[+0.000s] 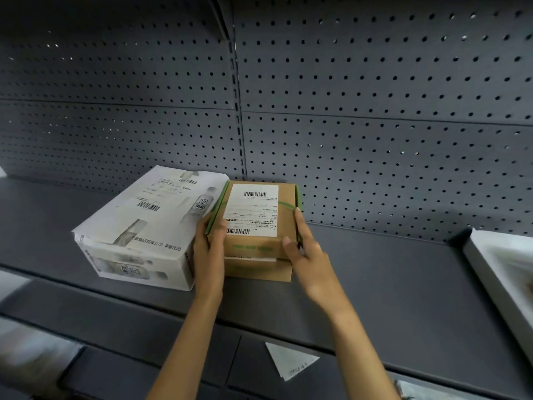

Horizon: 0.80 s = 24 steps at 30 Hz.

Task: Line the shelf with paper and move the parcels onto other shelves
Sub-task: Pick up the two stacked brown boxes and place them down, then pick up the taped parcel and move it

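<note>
Two hands, left (208,249) and right (302,241), grasp the upper of two stacked brown parcels (253,215) on the grey shelf (389,284); one white carton (138,226) sits touching at nine o'clock. Barcode labels' print is unreadable.

Dim, even light; wide-angle bending and soft blur toward the edges.
</note>
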Each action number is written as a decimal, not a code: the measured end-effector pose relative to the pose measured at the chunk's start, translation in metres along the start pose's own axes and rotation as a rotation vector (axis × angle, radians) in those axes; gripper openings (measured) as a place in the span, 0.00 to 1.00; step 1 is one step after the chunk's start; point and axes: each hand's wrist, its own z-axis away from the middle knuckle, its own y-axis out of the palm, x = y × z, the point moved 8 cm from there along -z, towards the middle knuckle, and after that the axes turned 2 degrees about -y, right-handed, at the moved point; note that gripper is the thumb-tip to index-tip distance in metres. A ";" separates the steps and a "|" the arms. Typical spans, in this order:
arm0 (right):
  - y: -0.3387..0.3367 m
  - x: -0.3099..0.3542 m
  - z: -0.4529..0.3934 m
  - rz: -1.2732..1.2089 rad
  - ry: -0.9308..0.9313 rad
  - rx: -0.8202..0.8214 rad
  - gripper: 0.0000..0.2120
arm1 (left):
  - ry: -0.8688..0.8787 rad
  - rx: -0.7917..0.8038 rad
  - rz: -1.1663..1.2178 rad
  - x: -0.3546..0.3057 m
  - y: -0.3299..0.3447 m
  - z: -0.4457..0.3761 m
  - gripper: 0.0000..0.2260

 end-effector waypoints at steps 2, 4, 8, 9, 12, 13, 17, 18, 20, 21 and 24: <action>0.002 0.001 -0.002 0.009 0.003 -0.017 0.28 | 0.022 -0.011 -0.035 -0.003 -0.001 -0.002 0.13; 0.004 0.001 -0.003 0.013 0.004 -0.039 0.28 | 0.087 -0.020 -0.078 -0.008 -0.003 -0.001 0.13; 0.008 -0.001 -0.005 0.013 0.010 -0.076 0.28 | 0.242 0.012 -0.187 -0.022 0.002 0.008 0.18; 0.009 -0.002 -0.006 0.011 0.008 -0.081 0.28 | 0.310 0.016 -0.202 -0.026 0.004 0.012 0.19; 0.015 0.000 -0.009 0.025 -0.007 -0.082 0.29 | 0.497 0.023 -0.227 -0.035 0.005 0.026 0.19; 0.017 0.001 -0.010 0.037 -0.015 -0.078 0.29 | 0.530 0.021 -0.231 -0.036 0.005 0.030 0.18; 0.023 0.007 -0.010 0.056 -0.032 -0.074 0.31 | 0.571 0.045 -0.184 -0.040 0.005 0.037 0.18; 0.025 0.008 -0.009 0.048 -0.038 -0.069 0.31 | 0.566 0.056 -0.169 -0.041 0.006 0.038 0.19; 0.028 0.005 -0.010 0.027 -0.045 -0.052 0.32 | 0.543 0.079 -0.158 -0.042 0.012 0.039 0.19; 0.028 0.003 -0.009 0.015 -0.045 -0.034 0.32 | 0.536 0.092 -0.156 -0.042 0.016 0.041 0.19; 0.023 0.003 -0.001 -0.005 -0.066 -0.008 0.30 | 0.532 0.130 -0.143 -0.041 0.028 0.045 0.18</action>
